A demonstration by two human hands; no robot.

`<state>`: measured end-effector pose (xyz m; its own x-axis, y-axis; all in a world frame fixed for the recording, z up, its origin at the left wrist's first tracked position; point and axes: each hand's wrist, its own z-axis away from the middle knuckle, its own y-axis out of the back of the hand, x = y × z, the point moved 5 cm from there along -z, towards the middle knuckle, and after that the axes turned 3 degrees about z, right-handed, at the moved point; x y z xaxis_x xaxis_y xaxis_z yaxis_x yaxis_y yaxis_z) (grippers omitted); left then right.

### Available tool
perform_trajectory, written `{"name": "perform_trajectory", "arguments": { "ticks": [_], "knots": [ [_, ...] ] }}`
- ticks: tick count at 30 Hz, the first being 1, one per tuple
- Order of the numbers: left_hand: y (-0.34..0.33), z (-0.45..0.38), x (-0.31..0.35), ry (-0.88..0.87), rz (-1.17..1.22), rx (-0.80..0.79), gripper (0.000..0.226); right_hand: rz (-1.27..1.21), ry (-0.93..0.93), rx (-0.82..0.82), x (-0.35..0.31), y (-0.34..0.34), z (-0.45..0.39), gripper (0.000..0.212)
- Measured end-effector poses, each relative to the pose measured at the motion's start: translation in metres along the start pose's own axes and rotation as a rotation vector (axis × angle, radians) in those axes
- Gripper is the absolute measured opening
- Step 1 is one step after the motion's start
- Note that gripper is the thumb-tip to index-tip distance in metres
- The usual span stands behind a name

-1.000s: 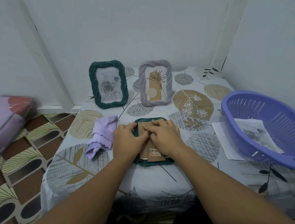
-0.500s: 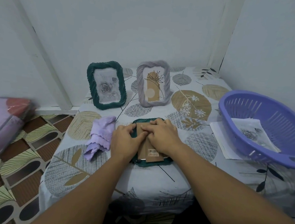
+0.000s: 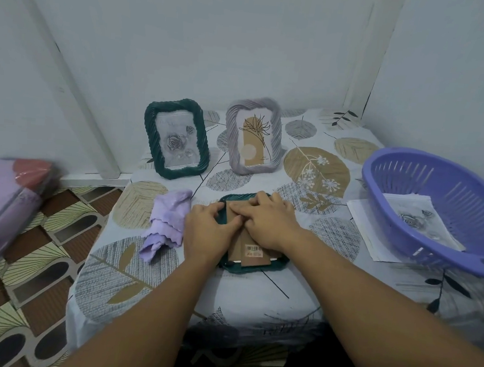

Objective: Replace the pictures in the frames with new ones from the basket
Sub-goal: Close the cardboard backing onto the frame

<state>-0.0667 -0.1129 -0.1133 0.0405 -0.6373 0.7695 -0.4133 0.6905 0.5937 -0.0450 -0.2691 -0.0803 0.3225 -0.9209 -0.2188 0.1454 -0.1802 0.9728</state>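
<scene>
Here, barcode sticker (image 3: pixel 253 250), brown frame backing (image 3: pixel 254 259)

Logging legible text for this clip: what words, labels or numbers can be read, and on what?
Sticker on the brown backing board of the face-down green frame: a barcode and an orange price patch, too small and blurred to read.
Faint line at the top of the picture in the standing green frame: blurred, unreadable.
Nothing else bears text.

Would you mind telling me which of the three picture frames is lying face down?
The green frame under both hands, nearest the table's front edge, shows its brown backing; the other green frame and the grey frame stand upright behind.
</scene>
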Motion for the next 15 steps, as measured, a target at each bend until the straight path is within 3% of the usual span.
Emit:
{"name": "perform_trajectory", "arguments": {
  "ticks": [5,11,15],
  "knots": [
    [-0.0019,0.0007,0.0035,-0.057,-0.025,-0.049,0.047,-0.011,0.007,-0.019,-0.0024,0.0019,-0.001,0.054],
    [0.0009,0.0011,0.0001,0.017,0.069,0.038,0.068,-0.043,-0.01,-0.009,0.0,0.0013,0.002,0.054],
    [-0.0023,0.0003,-0.0018,0.01,0.05,0.016,0.068,-0.062,-0.012,-0.022,0.0007,0.0027,0.0026,0.053]
  ]
}}
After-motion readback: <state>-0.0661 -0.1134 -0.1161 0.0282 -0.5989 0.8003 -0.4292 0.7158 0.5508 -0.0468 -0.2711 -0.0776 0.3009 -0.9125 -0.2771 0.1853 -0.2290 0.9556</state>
